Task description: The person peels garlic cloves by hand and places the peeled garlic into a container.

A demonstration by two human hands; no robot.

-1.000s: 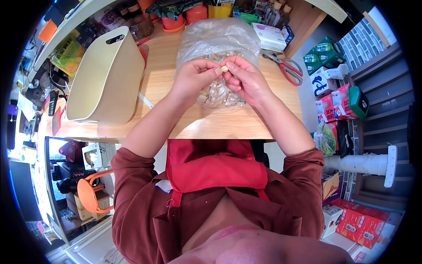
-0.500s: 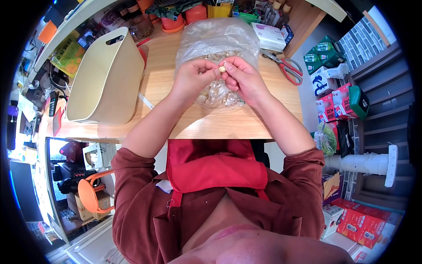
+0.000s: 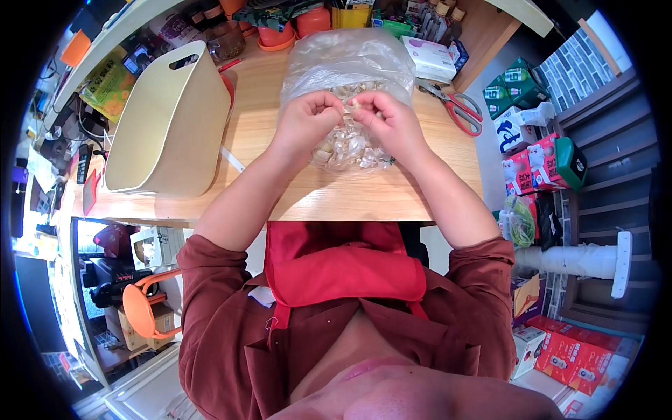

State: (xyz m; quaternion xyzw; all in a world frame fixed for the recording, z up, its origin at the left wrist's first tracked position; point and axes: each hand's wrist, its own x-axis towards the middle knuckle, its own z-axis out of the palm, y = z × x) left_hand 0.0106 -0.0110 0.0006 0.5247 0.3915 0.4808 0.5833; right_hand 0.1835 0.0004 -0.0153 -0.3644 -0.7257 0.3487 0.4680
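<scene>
My left hand [image 3: 306,122] and my right hand [image 3: 392,124] meet over a clear plastic bag [image 3: 346,59] on the table. Between my right thumb and fingers sits a small pale garlic clove [image 3: 353,104], partly covered by the fingertips. My left thumb and forefinger are pinched right beside it; whatever they grip is too small to make out. Below the hands, whitish and tan garlic pieces and skins [image 3: 350,148] lie in the bag's near part.
A cream plastic bin [image 3: 189,133] stands on the wooden table [image 3: 245,84] at left. Red-handled scissors [image 3: 462,112] lie at right, near a white box [image 3: 428,59]. Red pots [image 3: 274,36] line the back. Cartons [image 3: 535,162] are stacked on the floor at right.
My hands have drawn slightly apart at the fingertips. The clove has turned and shows less, staying with my right fingers. More of the bag's contents shows beneath.
</scene>
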